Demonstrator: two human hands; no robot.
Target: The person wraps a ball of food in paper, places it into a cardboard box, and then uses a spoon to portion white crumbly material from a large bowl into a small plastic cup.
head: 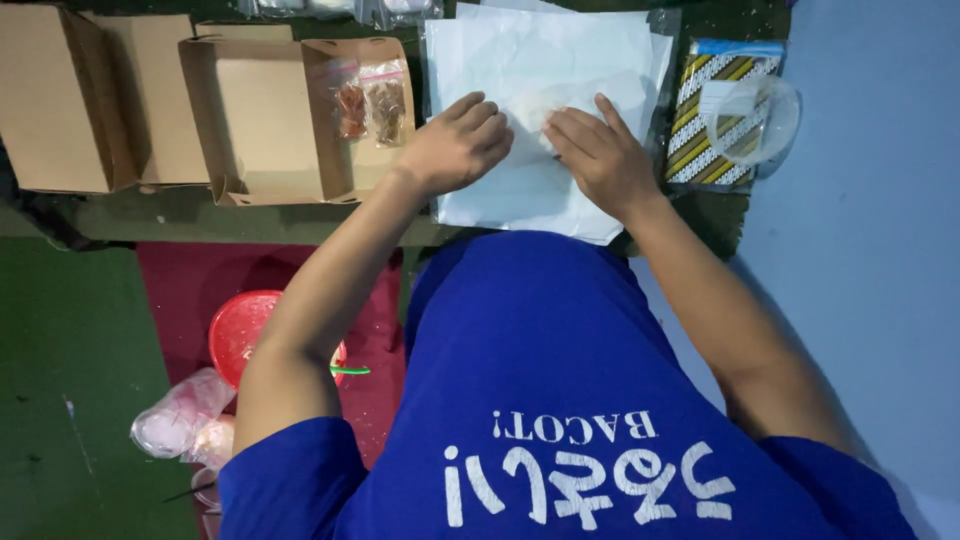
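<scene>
Both my hands are down on the stack of white paper sheets at the near edge of the table; my left hand is curled, knuckles up, fingertips pressing the top sheet; my right hand lies flatter, fingers bunched on the same sheet just beside the left; neither hand is closed around anything that I can see, they pinch and press the paper only.

The stack overhangs the near edge towards my blue shirt; I reckon a careless pull could drag several sheets at once, or slide the lot off the edge; thin paper like this may also crease or tear under my fingertips.

To the left of the paper an open cardboard box holds two small clear sachets of something reddish-brown; another open box sits further left; a sweep of my left elbow could knock the nearer box.

At the right edge a roll of clear tape rests on a striped yellow-and-black packet, close to my right wrist; a nudge might shift it.

Down on the floor, a red bowl and plastic bags.
</scene>
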